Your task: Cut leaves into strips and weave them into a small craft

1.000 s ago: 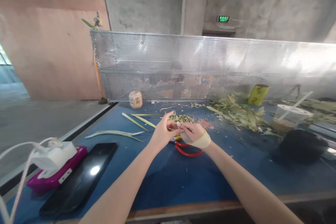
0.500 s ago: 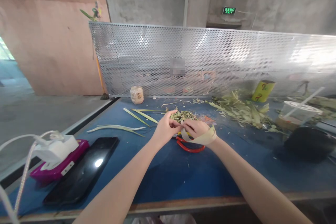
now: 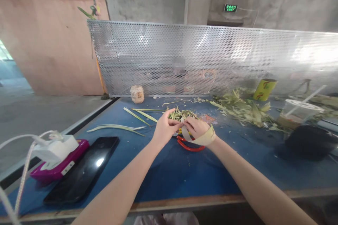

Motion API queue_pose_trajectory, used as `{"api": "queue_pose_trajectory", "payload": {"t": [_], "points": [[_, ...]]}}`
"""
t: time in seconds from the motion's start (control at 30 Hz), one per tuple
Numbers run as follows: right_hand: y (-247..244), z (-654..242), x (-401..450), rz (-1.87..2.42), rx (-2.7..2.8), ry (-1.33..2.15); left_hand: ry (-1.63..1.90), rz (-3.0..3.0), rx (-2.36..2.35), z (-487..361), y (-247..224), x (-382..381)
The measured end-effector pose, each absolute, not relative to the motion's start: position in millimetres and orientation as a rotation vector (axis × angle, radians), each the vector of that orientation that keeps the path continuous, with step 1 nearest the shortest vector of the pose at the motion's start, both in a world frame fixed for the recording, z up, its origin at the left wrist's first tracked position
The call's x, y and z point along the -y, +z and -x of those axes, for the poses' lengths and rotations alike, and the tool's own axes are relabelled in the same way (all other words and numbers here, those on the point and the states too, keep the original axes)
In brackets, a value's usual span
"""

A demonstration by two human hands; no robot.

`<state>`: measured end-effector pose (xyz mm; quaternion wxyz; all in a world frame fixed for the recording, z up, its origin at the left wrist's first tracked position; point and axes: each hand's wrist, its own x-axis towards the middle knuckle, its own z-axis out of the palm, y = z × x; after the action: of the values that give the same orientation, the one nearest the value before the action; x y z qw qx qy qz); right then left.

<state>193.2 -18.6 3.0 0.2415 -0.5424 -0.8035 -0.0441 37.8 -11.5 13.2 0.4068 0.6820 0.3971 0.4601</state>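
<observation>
My left hand [image 3: 164,129] and my right hand [image 3: 196,127] meet fingertip to fingertip over the middle of the table. Both are closed in a pinch at the end of a pale, flat strip [image 3: 208,136], whose material I cannot make out. From the fingertips the strip hangs in a loop and runs round my right wrist. Under my hands lie scissors with red handles [image 3: 190,147], their blades mostly hidden. Just beyond my fingers is a heap of shredded green plant bits [image 3: 182,114].
Long leaf strips [image 3: 116,127] lie to the left, near a black phone [image 3: 84,168] and a purple power strip [image 3: 56,167]. A wrapped roll [image 3: 137,94] stands behind. At right are dried husks [image 3: 243,110], a yellow tube [image 3: 264,89], a plastic cup [image 3: 299,112] and a dark object [image 3: 311,142].
Little differs: my hands still pinch together at the strip, with only a slight shift of the fingers. The whole view has moved very slightly.
</observation>
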Motion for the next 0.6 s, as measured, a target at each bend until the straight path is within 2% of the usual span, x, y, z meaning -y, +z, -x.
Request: {"api": "queue_pose_trajectory", "payload": {"t": [0.6], "points": [[4.7,-192.2,24.4,1.06,2.06,-0.048,1.19,-1.714,-0.926,-43.2,16.4,19.8]]}}
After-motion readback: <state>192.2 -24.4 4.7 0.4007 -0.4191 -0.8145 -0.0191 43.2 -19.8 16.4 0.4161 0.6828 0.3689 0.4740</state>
